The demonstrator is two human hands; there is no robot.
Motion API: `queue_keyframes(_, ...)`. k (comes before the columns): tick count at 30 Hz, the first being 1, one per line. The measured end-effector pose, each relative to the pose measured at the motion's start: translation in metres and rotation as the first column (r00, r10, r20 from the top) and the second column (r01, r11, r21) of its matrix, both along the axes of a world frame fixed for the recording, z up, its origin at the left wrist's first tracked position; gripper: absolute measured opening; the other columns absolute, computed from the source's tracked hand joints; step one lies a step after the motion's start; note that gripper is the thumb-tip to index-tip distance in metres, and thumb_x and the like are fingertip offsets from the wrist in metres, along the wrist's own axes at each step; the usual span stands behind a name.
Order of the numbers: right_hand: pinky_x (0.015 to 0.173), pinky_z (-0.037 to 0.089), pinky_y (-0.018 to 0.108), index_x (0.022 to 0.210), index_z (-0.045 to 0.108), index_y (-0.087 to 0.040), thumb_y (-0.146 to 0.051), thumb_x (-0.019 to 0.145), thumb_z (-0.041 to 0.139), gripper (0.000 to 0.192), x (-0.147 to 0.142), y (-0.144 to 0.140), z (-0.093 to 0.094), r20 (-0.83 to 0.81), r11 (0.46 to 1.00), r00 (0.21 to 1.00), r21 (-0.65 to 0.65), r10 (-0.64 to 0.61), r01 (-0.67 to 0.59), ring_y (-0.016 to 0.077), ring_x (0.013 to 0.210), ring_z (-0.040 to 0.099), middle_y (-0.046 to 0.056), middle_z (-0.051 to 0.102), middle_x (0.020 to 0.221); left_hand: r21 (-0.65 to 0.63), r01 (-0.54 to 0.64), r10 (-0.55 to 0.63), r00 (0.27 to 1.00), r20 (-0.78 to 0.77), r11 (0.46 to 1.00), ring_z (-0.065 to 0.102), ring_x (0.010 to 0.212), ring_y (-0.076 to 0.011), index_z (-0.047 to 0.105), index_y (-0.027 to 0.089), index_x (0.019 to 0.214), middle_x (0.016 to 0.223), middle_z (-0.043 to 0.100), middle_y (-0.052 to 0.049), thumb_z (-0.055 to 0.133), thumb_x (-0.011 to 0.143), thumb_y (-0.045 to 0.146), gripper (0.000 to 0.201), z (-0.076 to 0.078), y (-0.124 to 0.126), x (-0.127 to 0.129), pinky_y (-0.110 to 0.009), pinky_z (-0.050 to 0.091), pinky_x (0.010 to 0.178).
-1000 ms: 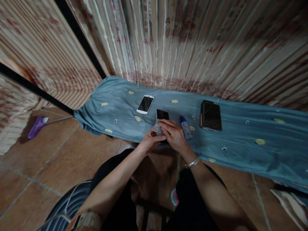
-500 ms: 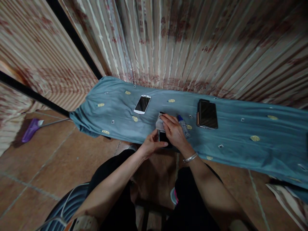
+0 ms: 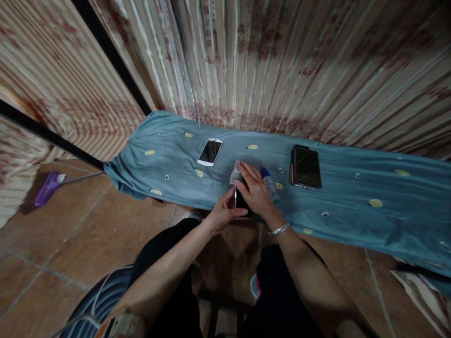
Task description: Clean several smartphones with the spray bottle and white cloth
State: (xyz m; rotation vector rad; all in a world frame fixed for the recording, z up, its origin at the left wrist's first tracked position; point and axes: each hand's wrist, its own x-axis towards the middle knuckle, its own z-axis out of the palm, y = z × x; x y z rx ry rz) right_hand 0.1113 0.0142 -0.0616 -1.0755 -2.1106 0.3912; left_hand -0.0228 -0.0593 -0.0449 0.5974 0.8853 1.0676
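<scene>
At far left, a purple broom head (image 3: pixel 45 189) lies on the brown tiled floor (image 3: pixel 70 244). A blue cloth with yellow motifs (image 3: pixel 352 211) covers the low surface ahead. On it, left of centre, lies a white-framed smartphone with a dark screen (image 3: pixel 210 152), well apart from the hands.

The left hand (image 3: pixel 221 213) grips the near end of a black smartphone (image 3: pixel 239 199), thumb over its near edge, holding it at the near border of the cloth. The right hand (image 3: pixel 254 191) lies flat over the phone and presses a small white wipe (image 3: pixel 234 172) against its far end; the fingers are closed on the wipe.

For a clean result, the holding hand should brace the phone firmly while the wipe travels in even, overlapping strokes under light pressure.

Just right of the right hand lies a small clear bottle with a blue cap (image 3: pixel 269 182). Farther right rests a large dark tablet in a brown case (image 3: pixel 305 167).
</scene>
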Motion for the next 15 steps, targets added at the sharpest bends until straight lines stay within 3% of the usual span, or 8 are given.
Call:
queue_keyframes(7,0.118,0.038,0.052,0.148,0.046,-0.021,-0.023,0.101,0.034,0.049,0.003,0.005,-0.008,-0.029,1.0,0.999,0.004,-0.026,0.026,0.0236,0.141,0.046,0.012,0.053,0.15,0.046,-0.006,0.005,1.0,0.016,0.999,0.062,0.118,-0.031,0.065,0.026,0.13,0.128,0.069,-0.008,0.089,0.05,0.013,0.085,-0.001,0.001,-0.001,-0.042,0.054,0.095)
queue_keyframes(15,0.119,0.039,0.049,0.147,0.047,-0.018,-0.014,0.096,0.034,0.053,0.008,0.009,-0.015,-0.032,0.996,0.995,0.01,-0.091,0.091,0.0226,0.141,0.047,0.012,0.054,0.148,0.08,0.012,-0.013,1.0,0.007,0.997,0.064,0.112,-0.0307,0.06,0.03,0.137,0.134,0.064,-0.008,0.089,0.055,0.016,0.088,0.003,0.003,-0.004,-0.038,0.058,0.082)
